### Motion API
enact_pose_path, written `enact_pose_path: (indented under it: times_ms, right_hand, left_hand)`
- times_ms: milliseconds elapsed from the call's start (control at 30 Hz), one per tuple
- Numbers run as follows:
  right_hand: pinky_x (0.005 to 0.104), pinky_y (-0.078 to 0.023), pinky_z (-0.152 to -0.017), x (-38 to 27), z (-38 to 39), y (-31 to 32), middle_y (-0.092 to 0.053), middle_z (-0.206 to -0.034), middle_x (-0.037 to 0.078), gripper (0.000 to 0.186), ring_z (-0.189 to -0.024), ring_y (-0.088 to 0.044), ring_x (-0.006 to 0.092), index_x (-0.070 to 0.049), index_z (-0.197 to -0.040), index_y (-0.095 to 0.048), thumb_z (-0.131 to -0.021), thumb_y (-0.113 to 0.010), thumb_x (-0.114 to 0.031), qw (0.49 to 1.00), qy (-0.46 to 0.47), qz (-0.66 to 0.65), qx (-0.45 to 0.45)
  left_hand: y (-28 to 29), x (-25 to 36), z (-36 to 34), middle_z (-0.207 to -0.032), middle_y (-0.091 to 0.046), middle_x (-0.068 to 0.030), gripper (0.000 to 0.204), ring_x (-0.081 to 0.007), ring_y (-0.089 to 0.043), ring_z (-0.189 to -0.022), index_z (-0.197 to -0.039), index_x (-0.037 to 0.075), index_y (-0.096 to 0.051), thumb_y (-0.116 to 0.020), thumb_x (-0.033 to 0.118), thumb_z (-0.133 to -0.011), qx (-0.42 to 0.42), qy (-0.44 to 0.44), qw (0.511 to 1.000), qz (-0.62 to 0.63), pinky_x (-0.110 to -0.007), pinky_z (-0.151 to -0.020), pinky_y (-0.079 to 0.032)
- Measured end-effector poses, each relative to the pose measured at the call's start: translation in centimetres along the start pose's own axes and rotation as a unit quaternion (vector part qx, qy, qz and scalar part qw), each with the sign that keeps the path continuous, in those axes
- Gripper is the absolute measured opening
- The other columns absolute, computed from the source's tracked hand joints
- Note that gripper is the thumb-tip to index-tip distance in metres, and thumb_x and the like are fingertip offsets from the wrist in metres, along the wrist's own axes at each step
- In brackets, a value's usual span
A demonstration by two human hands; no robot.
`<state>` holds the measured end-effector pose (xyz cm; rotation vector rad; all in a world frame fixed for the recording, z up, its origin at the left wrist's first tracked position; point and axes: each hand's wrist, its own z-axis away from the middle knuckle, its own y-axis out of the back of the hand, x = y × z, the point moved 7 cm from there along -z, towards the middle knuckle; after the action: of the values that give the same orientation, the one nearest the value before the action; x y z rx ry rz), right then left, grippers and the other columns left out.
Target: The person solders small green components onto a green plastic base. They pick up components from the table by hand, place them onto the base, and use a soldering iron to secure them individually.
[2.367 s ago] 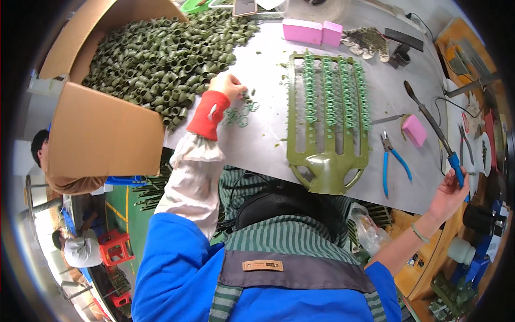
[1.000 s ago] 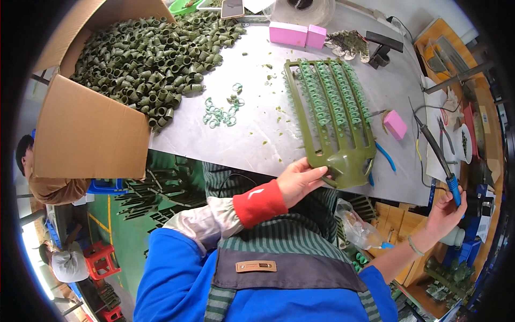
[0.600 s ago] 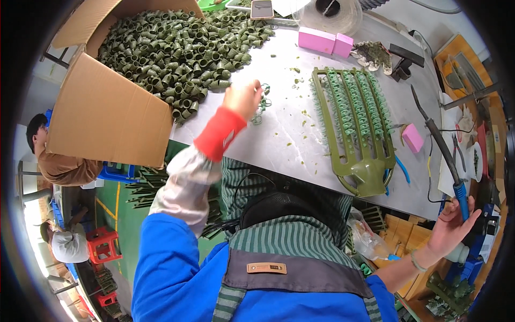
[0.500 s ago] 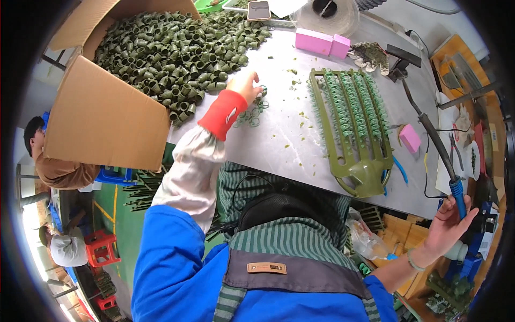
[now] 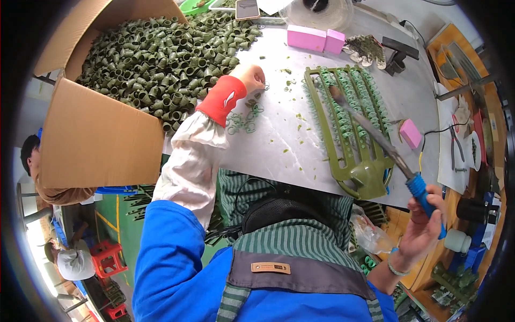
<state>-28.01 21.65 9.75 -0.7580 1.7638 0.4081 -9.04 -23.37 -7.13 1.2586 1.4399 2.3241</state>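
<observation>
My right hand (image 5: 421, 233) is wrapped round the blue handle of a soldering iron (image 5: 378, 137). The iron slants up and left, its dark tip over a large olive-green plastic frame with long parallel bars (image 5: 365, 177). Rows of small pale-green rings (image 5: 343, 121) line those bars. At the left of the frame, my left hand (image 5: 252, 78) pinches what looks like a small green ring, mostly hidden by the fingers. Loose green rings (image 5: 244, 121) lie on the table just below my left wrist.
A tipped cardboard box (image 5: 102, 134) spills a heap of olive-green plastic caps (image 5: 161, 64) onto the table (image 5: 257, 155). Pink blocks (image 5: 306, 37), a stained glove (image 5: 366, 49) and a black stand (image 5: 398, 53) sit along the back. Another pink block (image 5: 410, 134) and pliers (image 5: 456, 145) are rightward.
My right hand has moved left and lifted the soldering iron off its stand, bringing its tip over the green frame. My left hand has turned and shifted slightly, fingers still pinched.
</observation>
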Motion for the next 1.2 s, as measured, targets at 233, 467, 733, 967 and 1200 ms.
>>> enact_pose_path:
  times_ms: [233,467,733,967,1200]
  right_hand:
    - [0.0323,-0.054,-0.063,0.5,0.8,-4.6,-0.052,-0.1,0.019,0.031,-0.07,-0.061,0.0257,0.006,-0.093,-0.058,-0.089,-0.049,-0.023,0.997,-0.001,0.07,-0.036]
    - [0.0338,-0.054,-0.068,1.8,1.0,-8.8,-0.053,-0.099,0.018,0.023,-0.079,-0.062,0.0256,0.007,-0.098,-0.061,-0.089,-0.051,-0.012,0.979,0.029,0.161,-0.122]
    - [0.0304,-0.053,-0.073,3.6,0.2,-12.3,-0.052,-0.106,0.016,0.031,-0.087,-0.065,0.0237,0.0,-0.109,-0.062,-0.079,-0.059,0.008,0.95,0.096,0.243,-0.169]
    - [0.0275,-0.053,-0.07,5.2,-0.2,-13.5,-0.053,-0.106,0.014,0.033,-0.084,-0.064,0.02,-0.003,-0.108,-0.066,-0.076,-0.067,0.006,0.946,0.12,0.265,-0.145]
    - [0.0271,-0.054,-0.067,6.5,-1.0,-13.6,-0.055,-0.104,0.013,0.031,-0.079,-0.065,0.0192,-0.004,-0.105,-0.067,-0.075,-0.068,0.004,0.953,0.125,0.254,-0.112]
  left_hand:
    - [0.4,1.4,1.4,-0.077,-0.067,-0.0073,0.014,-0.0157,-0.063,-0.073,-0.084,0.003,-0.064,-0.071,0.013,-0.077,0.016,-0.039,0.999,-0.011,-0.028,-0.067,-0.05]
    - [1.5,2.5,3.5,-0.086,-0.068,-0.0035,0.019,-0.0084,-0.061,-0.079,-0.1,0.007,-0.071,-0.067,0.01,-0.082,0.006,-0.035,0.942,0.335,-0.022,-0.072,-0.049]
    - [0.5,8.6,2.2,-0.086,-0.07,-0.0027,0.017,-0.0074,-0.061,-0.077,-0.102,0.006,-0.071,-0.063,0.009,-0.087,0.082,-0.133,0.943,0.295,-0.022,-0.074,-0.05]
    - [0.3,10.7,0.9,-0.086,-0.07,0.0009,0.013,-0.0114,-0.059,-0.086,-0.092,0.013,-0.074,-0.07,0.014,-0.08,0.202,-0.159,0.957,0.13,-0.026,-0.077,-0.048]
    - [-0.3,12.1,0.7,-0.08,-0.069,0.0025,0.013,-0.0166,-0.058,-0.082,-0.087,0.019,-0.075,-0.073,0.015,-0.075,0.267,-0.216,0.939,0.009,-0.029,-0.074,-0.049]
